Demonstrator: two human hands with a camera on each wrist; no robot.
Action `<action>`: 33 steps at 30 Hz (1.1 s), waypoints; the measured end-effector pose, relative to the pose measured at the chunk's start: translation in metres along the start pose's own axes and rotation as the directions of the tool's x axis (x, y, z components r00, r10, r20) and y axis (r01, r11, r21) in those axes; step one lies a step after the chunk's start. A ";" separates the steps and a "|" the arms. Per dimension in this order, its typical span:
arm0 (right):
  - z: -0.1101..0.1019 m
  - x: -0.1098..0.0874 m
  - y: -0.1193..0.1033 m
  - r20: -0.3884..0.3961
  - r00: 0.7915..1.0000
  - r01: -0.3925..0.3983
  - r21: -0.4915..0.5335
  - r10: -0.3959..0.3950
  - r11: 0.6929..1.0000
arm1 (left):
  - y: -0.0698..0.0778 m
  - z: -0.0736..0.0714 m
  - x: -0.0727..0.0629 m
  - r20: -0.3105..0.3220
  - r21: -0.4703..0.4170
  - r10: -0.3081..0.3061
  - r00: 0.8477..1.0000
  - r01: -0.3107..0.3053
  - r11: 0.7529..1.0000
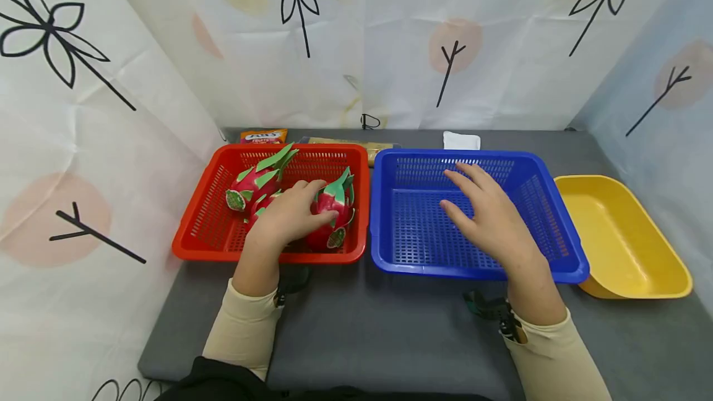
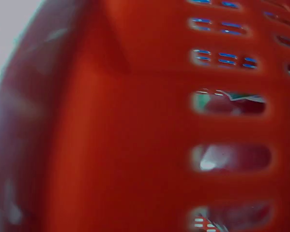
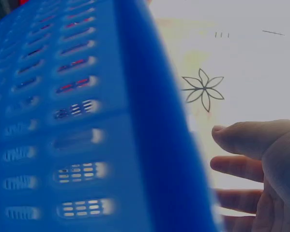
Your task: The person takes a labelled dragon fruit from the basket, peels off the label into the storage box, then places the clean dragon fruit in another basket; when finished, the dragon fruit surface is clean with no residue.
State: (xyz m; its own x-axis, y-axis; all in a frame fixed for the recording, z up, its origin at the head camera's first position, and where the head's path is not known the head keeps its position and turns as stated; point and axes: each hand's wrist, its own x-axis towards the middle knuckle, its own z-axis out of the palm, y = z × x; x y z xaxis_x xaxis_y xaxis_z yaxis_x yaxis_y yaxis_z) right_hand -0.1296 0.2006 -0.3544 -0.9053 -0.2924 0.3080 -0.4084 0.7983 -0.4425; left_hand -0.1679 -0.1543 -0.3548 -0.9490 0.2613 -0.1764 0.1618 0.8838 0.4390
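Observation:
Several pink dragon fruits with green leaf scales lie in a red basket (image 1: 214,218) on the left. My left hand (image 1: 289,212) lies over them, palm down. Its thumb overlaps the right-hand dragon fruit (image 1: 337,200), and the fingers reach beside it; whether they grip is hidden. A further dragon fruit (image 1: 262,178) lies left of the hand, and part of another shows beneath it. My right hand (image 1: 492,215) hovers over a blue basket (image 1: 423,221), fingers spread and holding nothing. In the right wrist view, the hand's thumb and fingers appear beside the blue basket's wall (image 3: 149,121).
A yellow tub (image 1: 618,234) stands right of the blue basket. Behind the baskets lie an orange packet (image 1: 263,136), a gold-coloured pack (image 1: 379,147) and a white item (image 1: 461,140). Patterned white sheets (image 1: 362,48) wall the grey table (image 1: 384,333).

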 end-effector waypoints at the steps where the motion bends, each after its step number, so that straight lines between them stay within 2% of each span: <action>1: 0.000 0.000 0.000 -0.001 1.000 -0.004 0.009 0.004 1.000 | 0.000 0.000 0.000 -0.003 0.006 -0.003 1.000 0.003 1.000; 7: 0.001 0.005 -0.013 0.044 0.998 0.033 0.052 -0.035 0.998 | -0.002 -0.006 -0.006 -0.025 0.014 -0.017 1.000 0.017 1.000; 11: 0.002 0.019 -0.036 0.118 0.989 0.080 0.068 -0.088 0.994 | -0.008 -0.016 -0.013 -0.044 -0.003 -0.018 0.999 0.018 1.000; 14: 0.003 0.035 -0.058 0.194 0.972 0.130 0.045 -0.136 0.991 | -0.011 -0.023 -0.018 -0.061 -0.023 0.008 0.998 -0.010 1.000; 19: 0.013 0.061 -0.092 0.322 0.917 0.260 -0.038 -0.234 0.965 | -0.016 -0.036 -0.030 -0.126 -0.054 0.055 0.991 -0.062 0.997; 24: 0.033 0.090 -0.112 0.421 0.855 0.374 -0.092 -0.304 0.923 | -0.023 -0.050 -0.049 -0.238 -0.080 0.062 0.969 -0.083 0.993; 26: 0.042 0.102 -0.116 0.478 0.827 0.383 -0.091 -0.297 0.919 | -0.026 -0.054 -0.057 -0.282 -0.093 0.071 0.957 -0.101 0.991; 29: 0.057 0.119 -0.117 0.565 0.783 0.358 -0.070 -0.259 0.931 | -0.031 -0.059 -0.065 -0.328 -0.097 0.083 0.941 -0.121 0.988; 33: 0.072 0.138 -0.114 0.645 0.733 0.303 -0.025 -0.216 0.953 | -0.036 -0.064 -0.071 -0.360 -0.091 0.066 0.930 -0.106 0.990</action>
State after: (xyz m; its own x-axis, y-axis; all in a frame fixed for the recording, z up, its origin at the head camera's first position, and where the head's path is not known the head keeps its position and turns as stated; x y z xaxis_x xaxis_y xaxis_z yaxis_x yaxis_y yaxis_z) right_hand -0.2159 0.0315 -0.3221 -0.6504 -0.7266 -0.2216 -0.6605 0.6850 -0.3076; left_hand -0.1236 -0.2296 -0.3015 -0.9698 0.1619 0.1824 0.2359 0.8123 0.5333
